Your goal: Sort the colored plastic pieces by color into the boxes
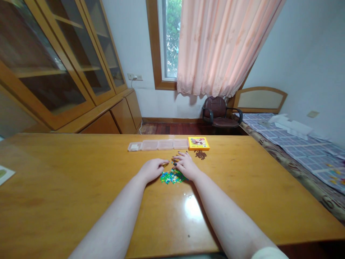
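Note:
A loose pile of small green, blue, yellow and white plastic pieces [172, 177] lies on the wooden table between my hands. At the pile's upper left, my left hand [153, 170] has its thumb and fingertips drawn together. Whatever is between them is too small to make out. My right hand [186, 166] reaches over the pile's right side with its fingers apart, its thumb and fingertips near the table and a few loose pieces. Beyond its fingers, a small heap of brown pieces [201, 155] rests on the table.
A row of clear plastic trays [157, 145] runs along the table's far side, ending at a yellow printed box [198, 143]. A white card [5, 175] is at the left edge. Behind stand a brown armchair [219, 115], a bed [293, 133] and a glass-door cabinet [94, 102].

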The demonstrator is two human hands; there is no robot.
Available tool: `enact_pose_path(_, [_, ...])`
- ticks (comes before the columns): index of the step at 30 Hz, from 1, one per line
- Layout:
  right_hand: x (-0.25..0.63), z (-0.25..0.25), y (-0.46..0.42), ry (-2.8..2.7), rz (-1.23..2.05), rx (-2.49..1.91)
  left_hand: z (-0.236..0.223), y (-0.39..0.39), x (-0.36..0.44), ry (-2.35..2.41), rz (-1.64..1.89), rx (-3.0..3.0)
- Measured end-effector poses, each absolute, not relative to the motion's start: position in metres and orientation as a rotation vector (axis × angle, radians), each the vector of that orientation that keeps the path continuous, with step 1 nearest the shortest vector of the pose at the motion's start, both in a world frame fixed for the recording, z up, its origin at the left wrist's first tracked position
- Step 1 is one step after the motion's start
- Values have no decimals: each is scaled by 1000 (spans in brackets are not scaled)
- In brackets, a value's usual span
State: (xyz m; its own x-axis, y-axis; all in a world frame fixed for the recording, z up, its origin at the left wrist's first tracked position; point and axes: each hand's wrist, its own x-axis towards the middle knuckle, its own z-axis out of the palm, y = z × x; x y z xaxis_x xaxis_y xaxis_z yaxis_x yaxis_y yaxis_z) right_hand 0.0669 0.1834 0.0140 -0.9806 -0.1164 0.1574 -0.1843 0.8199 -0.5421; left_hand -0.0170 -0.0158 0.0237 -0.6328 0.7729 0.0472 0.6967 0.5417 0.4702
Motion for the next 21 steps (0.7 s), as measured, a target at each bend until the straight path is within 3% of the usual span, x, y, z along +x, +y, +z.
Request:
enact_pose_path(6, [65, 12, 187, -2805, 920, 269, 28, -22, -20, 2397, 713, 1408])
enact_pose_path(21, [70, 18, 180, -2883, 919, 543, 27, -20, -20, 2617, 634, 1267])
